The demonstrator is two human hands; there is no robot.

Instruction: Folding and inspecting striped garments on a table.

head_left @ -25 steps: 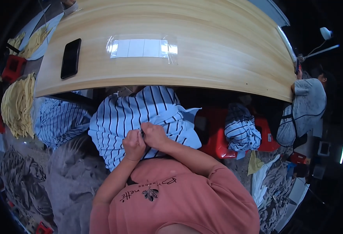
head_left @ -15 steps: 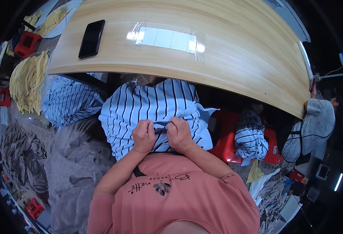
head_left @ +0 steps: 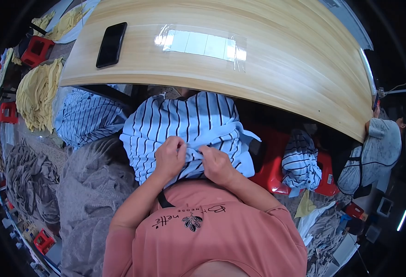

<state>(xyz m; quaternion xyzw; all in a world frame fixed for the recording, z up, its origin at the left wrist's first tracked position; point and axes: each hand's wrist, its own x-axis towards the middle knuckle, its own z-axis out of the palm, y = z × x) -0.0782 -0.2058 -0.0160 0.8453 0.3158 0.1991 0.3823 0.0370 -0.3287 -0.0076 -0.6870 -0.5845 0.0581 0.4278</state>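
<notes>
Striped shirt (head_left: 184,122), white with dark stripes, lies bunched in the person's lap, just below the near edge of the wooden surface (head_left: 277,60). Left hand (head_left: 169,157) has its fingers closed, pinching a fold of the cloth near its lower edge; right hand (head_left: 216,164) is just beside it, its fingers also closed on the same fold, the two hands nearly touching. Against the earlier frames the hands sit at much the same spot on the cloth and keep their pinch, while the view has tilted so the surface fills more of the top and the phone appears nearer the upper left.

Going left to right: red stools (head_left: 36,50) and a heap of yellow cloth (head_left: 36,92) lie at the far left on the floor, with a grey pile (head_left: 90,194) below them and another striped garment (head_left: 90,117) beside the lap. A black phone (head_left: 111,44) rests flat on the left part of the surface, well apart from a clear plastic sheet (head_left: 200,44) lying near the middle. To the right of the lap stands a red stool (head_left: 272,164) with a rolled striped bundle (head_left: 300,159) next to it. At the far right another person in a grey top (head_left: 374,154) sits at the end of the surface
</notes>
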